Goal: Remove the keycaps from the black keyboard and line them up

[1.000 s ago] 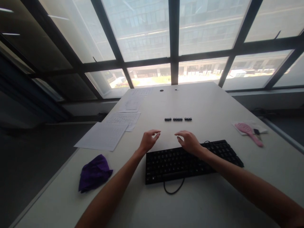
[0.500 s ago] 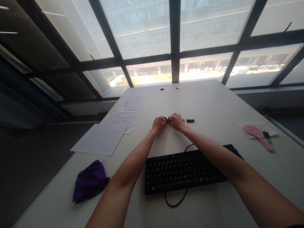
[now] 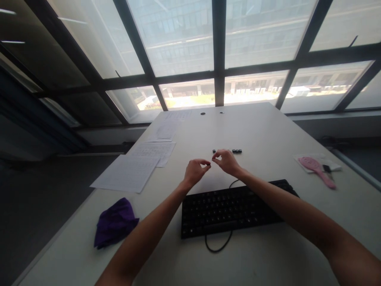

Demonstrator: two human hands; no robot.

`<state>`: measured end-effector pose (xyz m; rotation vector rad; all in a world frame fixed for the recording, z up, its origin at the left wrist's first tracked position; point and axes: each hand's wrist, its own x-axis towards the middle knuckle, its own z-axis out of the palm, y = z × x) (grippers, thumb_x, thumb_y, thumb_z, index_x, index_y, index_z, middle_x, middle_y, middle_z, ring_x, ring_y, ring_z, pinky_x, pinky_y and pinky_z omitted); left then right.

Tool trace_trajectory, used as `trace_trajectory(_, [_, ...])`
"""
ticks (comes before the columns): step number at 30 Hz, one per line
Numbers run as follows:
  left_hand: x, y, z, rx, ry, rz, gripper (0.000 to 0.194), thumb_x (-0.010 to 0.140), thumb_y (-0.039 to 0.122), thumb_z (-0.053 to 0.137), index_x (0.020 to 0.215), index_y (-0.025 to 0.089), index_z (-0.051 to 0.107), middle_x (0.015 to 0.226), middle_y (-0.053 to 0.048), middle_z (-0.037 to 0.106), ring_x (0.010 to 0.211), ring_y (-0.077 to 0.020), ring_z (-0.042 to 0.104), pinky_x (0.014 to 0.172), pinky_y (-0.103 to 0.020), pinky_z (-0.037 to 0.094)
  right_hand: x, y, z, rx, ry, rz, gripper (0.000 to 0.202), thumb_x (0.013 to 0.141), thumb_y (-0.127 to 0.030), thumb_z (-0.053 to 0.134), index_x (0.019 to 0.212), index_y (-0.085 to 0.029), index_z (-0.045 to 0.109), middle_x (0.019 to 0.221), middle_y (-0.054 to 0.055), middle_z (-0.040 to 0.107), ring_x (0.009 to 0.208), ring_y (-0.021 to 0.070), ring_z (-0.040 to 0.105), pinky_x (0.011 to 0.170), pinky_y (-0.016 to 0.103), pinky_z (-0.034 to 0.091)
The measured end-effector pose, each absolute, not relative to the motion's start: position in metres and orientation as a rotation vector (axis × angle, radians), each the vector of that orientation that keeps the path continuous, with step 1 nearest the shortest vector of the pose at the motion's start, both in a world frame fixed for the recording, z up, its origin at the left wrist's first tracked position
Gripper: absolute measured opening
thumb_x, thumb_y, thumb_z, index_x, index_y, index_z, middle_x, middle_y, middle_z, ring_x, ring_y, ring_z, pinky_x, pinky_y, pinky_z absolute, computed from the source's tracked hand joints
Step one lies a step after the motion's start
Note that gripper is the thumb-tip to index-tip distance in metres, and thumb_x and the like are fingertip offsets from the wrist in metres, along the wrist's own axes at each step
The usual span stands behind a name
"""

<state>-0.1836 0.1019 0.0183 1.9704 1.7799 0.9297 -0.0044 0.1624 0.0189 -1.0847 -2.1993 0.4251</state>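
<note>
Where three dark keys stood a second ago at the left end of the row, only a lone key (image 3: 214, 151) now shows on the desk (image 3: 253, 127). Both hands, which reached down to that spot half a second ago, have lifted and come back toward the keyboard (image 3: 220, 206). The left hand (image 3: 194, 171) pinches a small dark key (image 3: 208, 164), thumb and forefinger closed to the width of it. The right hand (image 3: 228, 162) faces it, thumb and forefinger curled close, the tips just beside the left ones; a dark speck shows there, but whether it is a second key I cannot tell. So the left cluster seems partly taken up, at least one key off the desk, while the rest of the row lies where it was, as far as it shows.

Counted: one key in the left fingers, one alone on the desk, and three keys (image 3: 237, 151) side by side just right of the right hand. Whatever lies between these is hidden behind that hand. One keyboard lies under the forearms, with one loop of cable (image 3: 216, 252) at its near edge. To the left are one purple cloth (image 3: 116, 222) and at least four overlapping papers (image 3: 126, 172). To the right are one pink brush (image 3: 314, 168) and one small black object (image 3: 326, 169) beside it.
</note>
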Motion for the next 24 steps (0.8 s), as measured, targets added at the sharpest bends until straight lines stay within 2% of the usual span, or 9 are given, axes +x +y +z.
trace_trajectory(5, [-0.154,0.028,0.024,1.928,1.624,0.881,0.013,0.08,0.033,0.072,0.089,0.028,0.08,0.088,0.0,0.078,0.086,-0.0193,0.072,0.087,-0.031,0.054,0.041,0.092,0.014,-0.959,-2.042,0.741,0.007,0.082,-0.021,0.069,0.08,-0.02,0.075,0.082,0.004,0.075,0.078,0.0183,0.066,0.075,0.031,0.051])
trace_trajectory(10, [-0.137,0.007,0.016,1.941,1.626,0.855,0.013,0.08,0.03,0.072,0.09,0.029,0.08,0.093,0.0,0.078,0.092,-0.0215,0.072,0.087,-0.032,0.055,0.061,0.056,0.003,-0.965,-2.027,0.87,0.01,0.083,-0.02,0.066,0.082,-0.021,0.076,0.084,0.004,0.076,0.081,0.0195,0.069,0.081,0.033,0.053])
trace_trajectory(17, [-0.135,0.004,0.008,2.0,1.533,0.927,0.014,0.085,0.024,0.067,0.09,0.029,0.079,0.096,0.001,0.078,0.09,-0.0177,0.073,0.087,-0.029,0.056,0.056,0.049,-0.006,-0.945,-2.071,0.777,0.011,0.083,-0.015,0.067,0.08,-0.022,0.075,0.083,0.002,0.076,0.083,0.0196,0.069,0.084,0.033,0.052])
trace_trajectory(24, [-0.137,0.004,0.003,2.091,1.57,0.906,0.014,0.087,0.025,0.066,0.091,0.029,0.079,0.099,0.001,0.077,0.091,-0.0179,0.072,0.086,-0.03,0.056,0.055,0.047,-0.012,-0.891,-2.106,0.67,0.012,0.087,-0.017,0.066,0.081,-0.022,0.075,0.088,0.003,0.076,0.086,0.0184,0.068,0.084,0.033,0.051])
